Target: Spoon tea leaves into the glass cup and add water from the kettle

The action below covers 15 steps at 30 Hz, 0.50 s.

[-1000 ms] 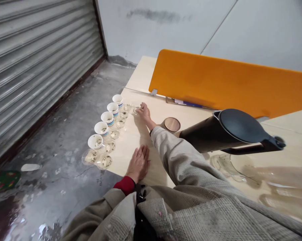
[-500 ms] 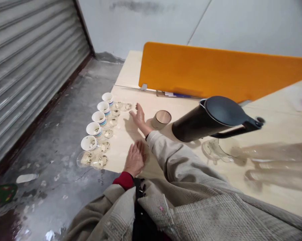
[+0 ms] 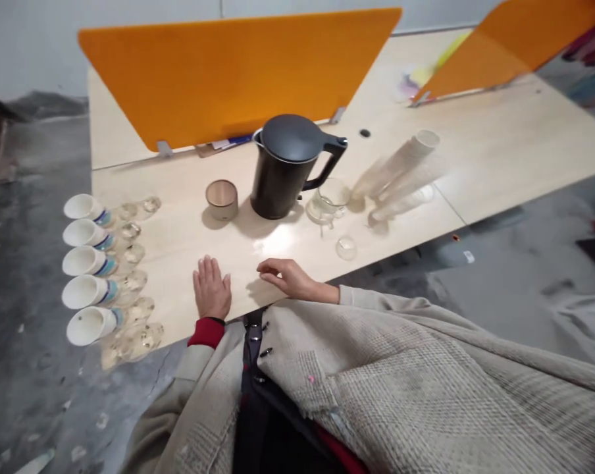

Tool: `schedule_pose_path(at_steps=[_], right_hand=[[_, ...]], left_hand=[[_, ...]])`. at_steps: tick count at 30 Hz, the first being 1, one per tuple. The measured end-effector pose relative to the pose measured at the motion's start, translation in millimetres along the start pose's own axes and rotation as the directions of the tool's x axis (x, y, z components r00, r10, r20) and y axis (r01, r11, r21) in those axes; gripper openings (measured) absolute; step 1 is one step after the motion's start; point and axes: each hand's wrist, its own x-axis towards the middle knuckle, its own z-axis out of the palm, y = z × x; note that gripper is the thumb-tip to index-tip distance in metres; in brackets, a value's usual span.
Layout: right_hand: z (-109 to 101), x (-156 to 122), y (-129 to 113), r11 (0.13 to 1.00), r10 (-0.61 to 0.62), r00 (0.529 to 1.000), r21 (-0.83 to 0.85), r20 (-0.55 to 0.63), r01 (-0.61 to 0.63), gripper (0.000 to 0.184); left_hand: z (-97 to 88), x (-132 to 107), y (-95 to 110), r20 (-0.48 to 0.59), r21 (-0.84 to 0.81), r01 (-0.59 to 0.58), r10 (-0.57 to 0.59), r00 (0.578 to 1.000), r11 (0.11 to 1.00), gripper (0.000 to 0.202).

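Note:
My left hand [image 3: 212, 289] lies flat on the table near its front edge, fingers stretched out, holding nothing. Just to the right, my right hand [image 3: 288, 278] hovers low over the tabletop, empty, its fingers loosely bent and the thumb apart. Beyond them stand a small round canister [image 3: 223, 212] with a wood-look lid and a black electric kettle [image 3: 278, 178], handle to the right. Several white paper cups [image 3: 86, 291] line the left edge. Beside them are small clear cups [image 3: 131, 282] with dark bits, perhaps dried leaves, in them.
Right of the kettle sit a glass pitcher [image 3: 327, 201] and a small clear cup [image 3: 345, 247]. Blurred stacks of clear cups [image 3: 406, 164] are farther right. An orange divider [image 3: 238, 72] crosses the table behind, with a second orange divider [image 3: 509, 49] at far right.
My view has swung right. My right hand has drawn back from beside the clear cups at left to near the front edge, right of my left hand, which stays flat on the table.

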Motion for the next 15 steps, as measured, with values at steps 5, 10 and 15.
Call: schedule_pose_path(at_steps=[5,10,15], right_hand=[[-72,-64,33,0.914,0.127,0.902,-0.306,-0.413,-0.268,0.017],[-127,-99,58,0.709,0.074,0.686,-0.446,-0.724,-0.547,0.026],[-145,-104,86,0.613,0.023,0.719,-0.558,-0.695,-0.559,0.023]], left_hand=[[0.0,3,3,-0.026,-0.013,0.012,-0.012,1.0,1.0,0.067],[0.9,5,2,-0.017,-0.005,0.0,0.0,1.0,1.0,0.07],[1.4,6,0,-0.051,0.005,-0.02,0.02,0.998,1.0,0.069]])
